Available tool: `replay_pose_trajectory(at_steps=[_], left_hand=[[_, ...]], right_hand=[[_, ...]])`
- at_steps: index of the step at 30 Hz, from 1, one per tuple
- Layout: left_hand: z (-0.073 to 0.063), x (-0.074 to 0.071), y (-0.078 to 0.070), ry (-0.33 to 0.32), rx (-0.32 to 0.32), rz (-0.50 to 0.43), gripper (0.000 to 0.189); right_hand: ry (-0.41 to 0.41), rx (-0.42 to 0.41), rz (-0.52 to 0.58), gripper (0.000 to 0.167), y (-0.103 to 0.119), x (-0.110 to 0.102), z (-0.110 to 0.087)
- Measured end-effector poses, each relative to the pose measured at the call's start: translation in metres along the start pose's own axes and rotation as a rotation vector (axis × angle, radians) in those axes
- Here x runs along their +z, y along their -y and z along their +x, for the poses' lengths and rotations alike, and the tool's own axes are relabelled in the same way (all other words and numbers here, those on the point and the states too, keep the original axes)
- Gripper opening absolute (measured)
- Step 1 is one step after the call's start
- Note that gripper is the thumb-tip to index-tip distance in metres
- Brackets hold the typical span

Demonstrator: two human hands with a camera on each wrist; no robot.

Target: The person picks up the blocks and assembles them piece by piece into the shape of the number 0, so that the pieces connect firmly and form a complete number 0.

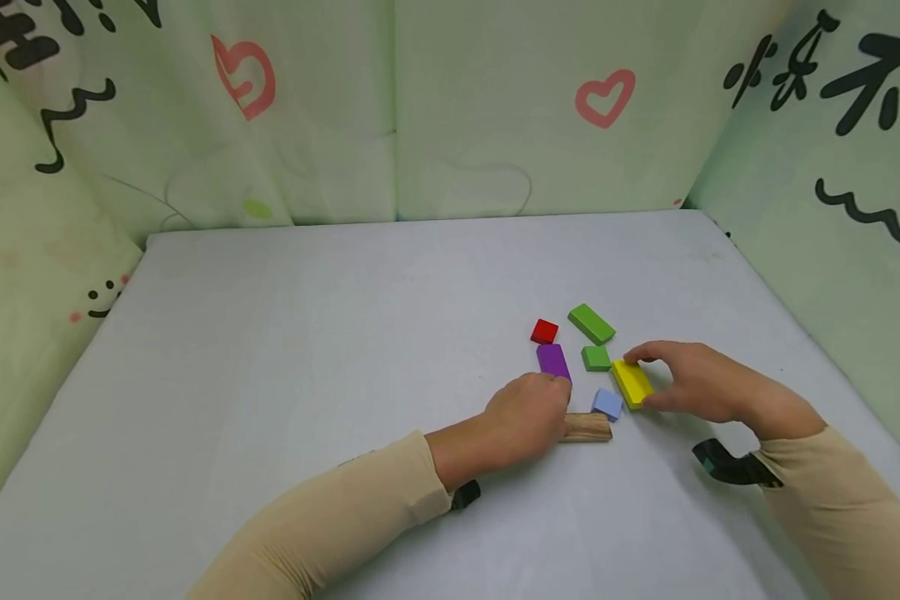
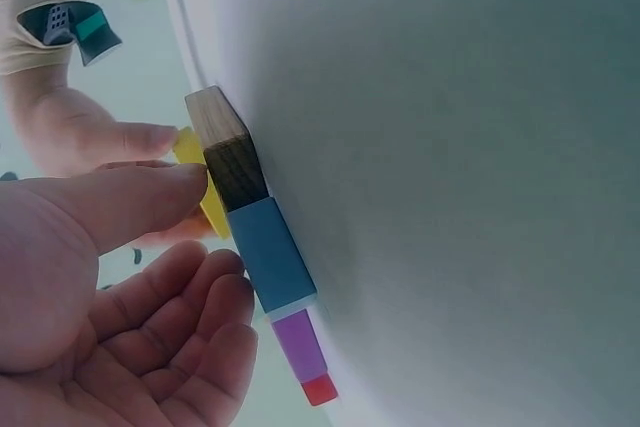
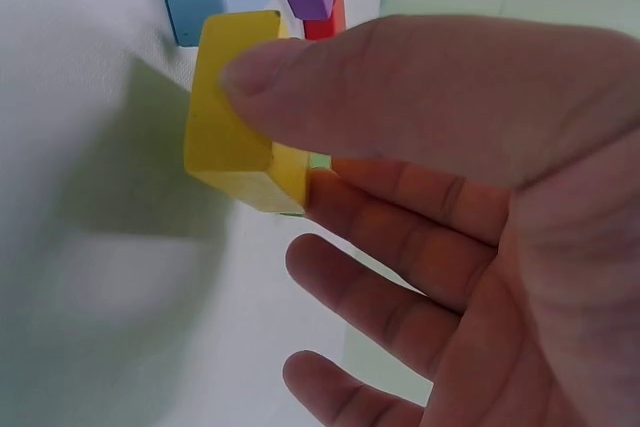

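Note:
My right hand (image 1: pixel 693 383) pinches a yellow block (image 1: pixel 632 384), thumb against one side and a finger at the other. In the right wrist view the thumb lies across this yellow block (image 3: pixel 232 127). My left hand (image 1: pixel 525 418) is over the near left blocks, covering a blue block (image 2: pixel 272 257) in the head view. Its thumb is at a wood-grain block (image 1: pixel 587 427), and its curled fingers come up to the blue block; whether they grip either is unclear. A purple block (image 1: pixel 552 360) lies just beyond, and a light blue block (image 1: pixel 607 404) sits between the hands.
Beyond the hands lie a small red block (image 1: pixel 544 332), a long green block (image 1: pixel 591 324) and a short green block (image 1: pixel 596 358). The white table (image 1: pixel 270 358) is bordered by pale green curtains (image 1: pixel 450 108) at the back and sides.

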State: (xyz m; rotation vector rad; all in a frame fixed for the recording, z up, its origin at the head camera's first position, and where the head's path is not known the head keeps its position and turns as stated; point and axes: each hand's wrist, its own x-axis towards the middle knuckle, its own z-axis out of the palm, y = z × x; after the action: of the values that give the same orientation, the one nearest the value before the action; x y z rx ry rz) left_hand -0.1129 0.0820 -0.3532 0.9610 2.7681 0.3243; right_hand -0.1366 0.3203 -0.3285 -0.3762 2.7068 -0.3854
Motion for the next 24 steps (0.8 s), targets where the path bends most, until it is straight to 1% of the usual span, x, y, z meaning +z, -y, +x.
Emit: replay_pose_trajectory(at_steps=[6,11,24], left_hand=[[0.0002,0.0003,0.0006,0.0,-0.001,-0.007,0.026],[0.0003,0.0,0.0006,0.003,-0.009,-0.011,0.026],[0.0009,-0.0003,0.0001,0.016,-0.013,-0.01,0.027]], right_hand=[[0.009,-0.034,-0.007,0.056,0.0005,-0.0008,0.0],[0.032,-0.036,-0.011,0.056,0.0007,-0.0015,-0.0007],[0.056,-0.059,-0.019,0.055,0.0029,-0.0031,0.001]])
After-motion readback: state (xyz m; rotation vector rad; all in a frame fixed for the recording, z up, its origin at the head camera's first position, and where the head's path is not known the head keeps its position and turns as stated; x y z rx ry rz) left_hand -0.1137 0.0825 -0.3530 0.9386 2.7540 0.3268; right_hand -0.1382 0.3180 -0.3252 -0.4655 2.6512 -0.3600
